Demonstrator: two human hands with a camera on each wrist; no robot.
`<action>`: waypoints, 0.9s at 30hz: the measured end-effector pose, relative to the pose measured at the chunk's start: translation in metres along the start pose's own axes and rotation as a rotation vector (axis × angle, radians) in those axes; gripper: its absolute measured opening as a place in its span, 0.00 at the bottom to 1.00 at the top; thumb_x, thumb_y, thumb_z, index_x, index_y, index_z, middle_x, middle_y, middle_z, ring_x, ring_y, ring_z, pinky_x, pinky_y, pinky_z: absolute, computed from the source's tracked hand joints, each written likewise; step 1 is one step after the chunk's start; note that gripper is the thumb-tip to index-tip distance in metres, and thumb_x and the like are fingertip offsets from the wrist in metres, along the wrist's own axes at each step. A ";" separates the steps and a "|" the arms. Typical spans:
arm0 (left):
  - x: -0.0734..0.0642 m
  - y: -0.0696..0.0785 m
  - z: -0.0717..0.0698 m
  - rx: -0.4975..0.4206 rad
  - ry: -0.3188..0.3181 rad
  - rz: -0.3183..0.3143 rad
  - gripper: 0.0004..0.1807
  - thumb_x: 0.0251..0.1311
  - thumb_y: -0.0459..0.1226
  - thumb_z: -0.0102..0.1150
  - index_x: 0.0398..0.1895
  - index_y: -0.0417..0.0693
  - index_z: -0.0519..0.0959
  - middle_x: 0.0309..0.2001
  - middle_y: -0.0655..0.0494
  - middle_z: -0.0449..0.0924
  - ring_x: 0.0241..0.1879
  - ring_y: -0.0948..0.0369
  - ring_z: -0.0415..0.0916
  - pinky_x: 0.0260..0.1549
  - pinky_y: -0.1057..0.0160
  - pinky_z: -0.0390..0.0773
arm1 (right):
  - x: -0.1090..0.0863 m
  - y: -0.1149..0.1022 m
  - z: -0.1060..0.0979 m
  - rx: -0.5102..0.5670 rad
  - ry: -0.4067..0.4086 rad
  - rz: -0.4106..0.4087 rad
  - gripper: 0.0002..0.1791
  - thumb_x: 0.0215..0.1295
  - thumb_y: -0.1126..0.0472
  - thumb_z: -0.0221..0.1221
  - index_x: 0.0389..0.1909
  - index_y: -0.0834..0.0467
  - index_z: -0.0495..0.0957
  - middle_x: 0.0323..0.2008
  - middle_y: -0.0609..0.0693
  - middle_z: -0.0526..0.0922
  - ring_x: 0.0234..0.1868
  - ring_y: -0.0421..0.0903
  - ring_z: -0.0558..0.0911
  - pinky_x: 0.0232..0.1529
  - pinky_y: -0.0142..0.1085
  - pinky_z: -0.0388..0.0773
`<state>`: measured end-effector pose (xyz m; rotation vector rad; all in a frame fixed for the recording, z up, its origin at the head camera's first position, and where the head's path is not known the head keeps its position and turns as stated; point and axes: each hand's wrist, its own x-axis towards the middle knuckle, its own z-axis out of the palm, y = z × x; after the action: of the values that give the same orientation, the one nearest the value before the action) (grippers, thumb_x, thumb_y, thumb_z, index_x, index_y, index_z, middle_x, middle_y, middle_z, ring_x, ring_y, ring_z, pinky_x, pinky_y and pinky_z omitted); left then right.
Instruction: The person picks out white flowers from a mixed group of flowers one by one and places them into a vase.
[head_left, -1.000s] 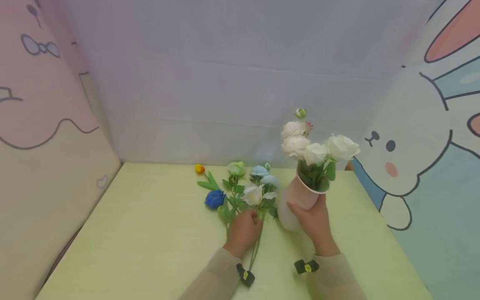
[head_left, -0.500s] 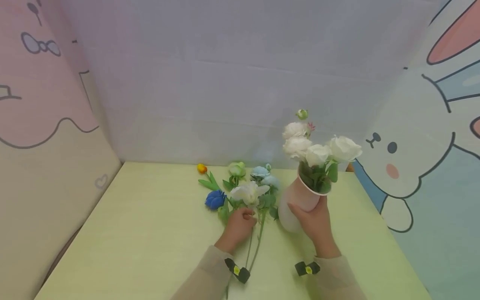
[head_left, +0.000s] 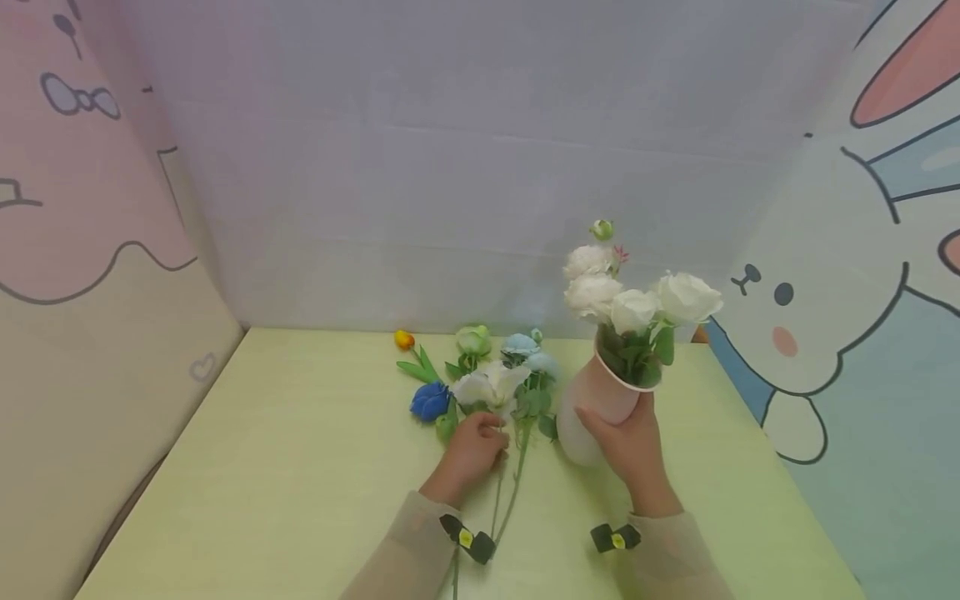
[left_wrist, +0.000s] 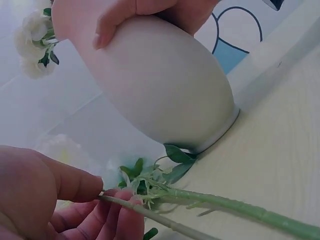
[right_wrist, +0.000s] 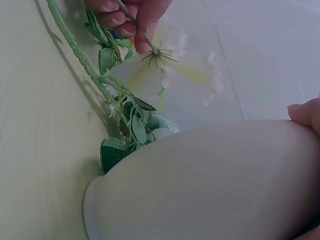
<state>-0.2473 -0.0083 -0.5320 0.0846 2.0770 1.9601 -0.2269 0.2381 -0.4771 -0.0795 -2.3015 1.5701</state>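
Observation:
Between thumb and fingers my left hand (head_left: 472, 450) pinches the thin stem (left_wrist: 150, 215) of a white flower (head_left: 491, 385), just under its bloom. The right wrist view shows that bloom's underside, with the stem running into it. My right hand (head_left: 630, 446) grips a pale pinkish-white vase (head_left: 581, 421) round its side. The vase tilts, its mouth toward the upper right in the head view, and its base edge (left_wrist: 217, 137) is at the table. White roses (head_left: 686, 297), cream ruffled flowers (head_left: 592, 293) and a green bud (head_left: 602, 230) stand in the vase.
Several loose flowers lie on the pale yellow table (head_left: 300, 467): a blue flower (head_left: 430, 402), an orange-yellow tulip (head_left: 403, 339), a light green flower (head_left: 473, 340) and light blue flowers (head_left: 521, 344). A plain curtain (head_left: 450, 167) stands behind the table, with printed cartoon panels at both sides.
My left hand has moved slightly left and toward me, drawing the white flower out from the others and tipping its bloom upward. My right hand and the vase have barely moved.

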 end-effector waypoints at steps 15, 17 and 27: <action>-0.019 0.036 0.001 -0.206 -0.137 0.054 0.17 0.68 0.27 0.61 0.57 0.31 0.76 0.41 0.39 0.83 0.34 0.57 0.83 0.40 0.57 0.86 | -0.001 -0.001 0.000 -0.009 0.001 -0.002 0.57 0.56 0.58 0.77 0.79 0.51 0.50 0.65 0.57 0.71 0.62 0.52 0.73 0.62 0.48 0.69; -0.021 0.038 0.000 -0.210 -0.155 0.073 0.16 0.67 0.27 0.63 0.56 0.33 0.78 0.40 0.44 0.83 0.35 0.57 0.84 0.40 0.57 0.86 | -0.002 -0.001 0.000 -0.006 0.001 0.000 0.57 0.56 0.59 0.77 0.79 0.52 0.50 0.65 0.57 0.71 0.62 0.51 0.73 0.61 0.48 0.69; -0.033 0.054 -0.003 -0.273 -0.246 0.181 0.16 0.66 0.26 0.64 0.56 0.33 0.78 0.43 0.43 0.82 0.39 0.56 0.84 0.45 0.55 0.86 | -0.001 0.001 0.001 -0.020 0.009 -0.003 0.57 0.56 0.57 0.77 0.80 0.52 0.50 0.66 0.59 0.70 0.62 0.53 0.73 0.63 0.51 0.69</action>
<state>-0.2244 -0.0148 -0.4728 0.4470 1.6844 2.1926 -0.2261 0.2372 -0.4783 -0.0883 -2.3094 1.5419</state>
